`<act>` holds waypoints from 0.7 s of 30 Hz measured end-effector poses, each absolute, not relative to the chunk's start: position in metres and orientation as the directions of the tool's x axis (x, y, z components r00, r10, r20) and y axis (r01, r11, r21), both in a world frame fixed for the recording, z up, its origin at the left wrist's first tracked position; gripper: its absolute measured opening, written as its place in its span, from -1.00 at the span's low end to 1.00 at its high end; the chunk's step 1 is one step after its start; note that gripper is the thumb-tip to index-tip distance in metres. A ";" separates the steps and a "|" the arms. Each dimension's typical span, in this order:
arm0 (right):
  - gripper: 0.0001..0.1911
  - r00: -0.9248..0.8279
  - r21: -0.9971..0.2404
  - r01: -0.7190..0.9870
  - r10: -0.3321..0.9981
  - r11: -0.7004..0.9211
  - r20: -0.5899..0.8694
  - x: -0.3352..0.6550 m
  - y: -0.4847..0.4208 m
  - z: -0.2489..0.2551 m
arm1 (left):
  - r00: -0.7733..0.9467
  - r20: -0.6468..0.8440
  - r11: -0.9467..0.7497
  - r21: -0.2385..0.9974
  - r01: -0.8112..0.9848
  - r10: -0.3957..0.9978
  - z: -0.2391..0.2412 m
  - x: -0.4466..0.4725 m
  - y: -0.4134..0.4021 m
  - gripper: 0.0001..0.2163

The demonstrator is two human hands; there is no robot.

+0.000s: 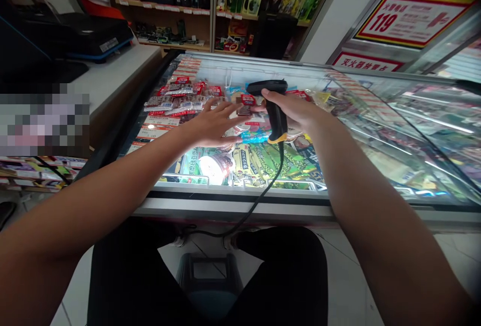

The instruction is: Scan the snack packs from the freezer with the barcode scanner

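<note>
My right hand [298,109] grips a black barcode scanner [277,115] with a yellow-edged base, its thumb on the scanner's head. A dark cord [259,198] hangs from the handle, down over the freezer's front edge. My left hand [216,124] is open, palm down and fingers spread, over the glass-topped chest freezer [240,196]. Between both hands is a small brown packet [245,109] with a red top; whether a finger touches it, I cannot tell. Several similar red-topped packets [180,98] lie in a pile left of my left hand.
Colourful frozen packs [281,163] show under the glass. Price labels [156,130] line its left side. A white counter [124,67] with dark equipment stands at left. Shelves of goods [210,7] rise behind. A stool [210,278] is between my legs.
</note>
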State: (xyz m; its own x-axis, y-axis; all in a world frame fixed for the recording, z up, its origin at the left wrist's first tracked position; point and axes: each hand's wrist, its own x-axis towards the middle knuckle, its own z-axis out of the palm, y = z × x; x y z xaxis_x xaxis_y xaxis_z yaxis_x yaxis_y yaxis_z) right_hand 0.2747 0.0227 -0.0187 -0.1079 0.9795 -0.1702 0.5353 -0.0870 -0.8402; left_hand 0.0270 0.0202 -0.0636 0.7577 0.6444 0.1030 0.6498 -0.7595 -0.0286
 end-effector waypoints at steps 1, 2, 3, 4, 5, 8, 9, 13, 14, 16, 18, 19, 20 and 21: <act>-0.27 -0.148 -0.869 0.487 0.972 -0.088 -0.181 0.269 0.021 -0.020 | 0.773 0.072 -0.774 -0.020 0.633 0.630 -0.063 0.027 0.020 -0.34; -0.26 -0.173 -0.889 0.450 0.967 -0.090 -0.186 0.265 0.020 -0.021 | 0.775 0.052 -0.776 -0.013 0.631 0.629 -0.063 0.028 0.020 -0.34; -0.25 -0.184 -0.902 0.423 0.966 -0.089 -0.182 0.263 0.020 -0.021 | 0.768 0.045 -0.769 -0.010 0.640 0.639 -0.063 0.028 0.021 -0.33; -0.24 -0.183 -0.910 0.405 0.967 -0.089 -0.176 0.262 0.019 -0.021 | 0.753 0.048 -0.754 -0.009 0.657 0.656 -0.063 0.028 0.022 -0.33; -0.25 -0.168 -0.914 0.394 0.970 -0.096 -0.174 0.263 0.019 -0.019 | 0.736 0.056 -0.737 -0.012 0.676 0.674 -0.064 0.027 0.022 -0.32; -0.32 -0.102 -0.910 0.374 0.967 -0.179 -0.232 0.272 0.019 -0.011 | 0.695 0.086 -0.696 -0.032 0.718 0.713 -0.065 0.027 0.024 -0.31; -0.36 -0.087 -0.904 0.371 0.961 -0.212 -0.261 0.276 0.019 -0.009 | 0.688 0.095 -0.688 -0.040 0.725 0.719 -0.065 0.026 0.025 -0.31; -0.52 -0.086 -0.884 0.414 0.958 -0.215 -0.273 0.287 0.018 -0.005 | 0.685 0.114 -0.684 -0.049 0.727 0.720 -0.065 0.024 0.025 -0.31; -0.55 -0.094 -0.881 0.429 0.960 -0.200 -0.263 0.287 0.018 -0.005 | 0.683 0.118 -0.683 -0.050 0.729 0.721 -0.064 0.023 0.025 -0.31; -0.57 -0.101 -0.876 0.446 0.962 -0.185 -0.255 0.287 0.018 -0.006 | 0.679 0.126 -0.678 -0.058 0.732 0.723 -0.064 0.022 0.024 -0.32; -0.56 -0.094 -0.874 0.449 0.963 -0.186 -0.253 0.285 0.018 -0.007 | 0.683 0.136 -0.682 -0.059 0.729 0.718 -0.064 0.022 0.024 -0.33; -0.56 -0.088 -0.875 0.445 0.964 -0.188 -0.251 0.284 0.018 -0.007 | 0.690 0.135 -0.690 -0.054 0.721 0.711 -0.064 0.021 0.024 -0.34; -0.55 -0.086 -0.879 0.436 0.963 -0.193 -0.254 0.284 0.017 -0.006 | 0.702 0.129 -0.703 -0.046 0.710 0.701 -0.064 0.021 0.025 -0.35; -0.53 -0.089 -0.883 0.422 0.960 -0.206 -0.267 0.284 0.017 -0.005 | 0.714 0.117 -0.716 -0.037 0.697 0.690 -0.064 0.022 0.025 -0.35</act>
State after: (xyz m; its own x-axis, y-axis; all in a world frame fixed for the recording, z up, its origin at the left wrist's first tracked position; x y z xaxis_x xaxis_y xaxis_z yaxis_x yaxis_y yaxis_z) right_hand 0.2836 0.0172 -0.0046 -0.0894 0.9596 -0.2666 0.4223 -0.2059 -0.8828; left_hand 0.0216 0.0254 -0.0640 0.7142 0.6900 0.1173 0.6975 -0.7156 -0.0373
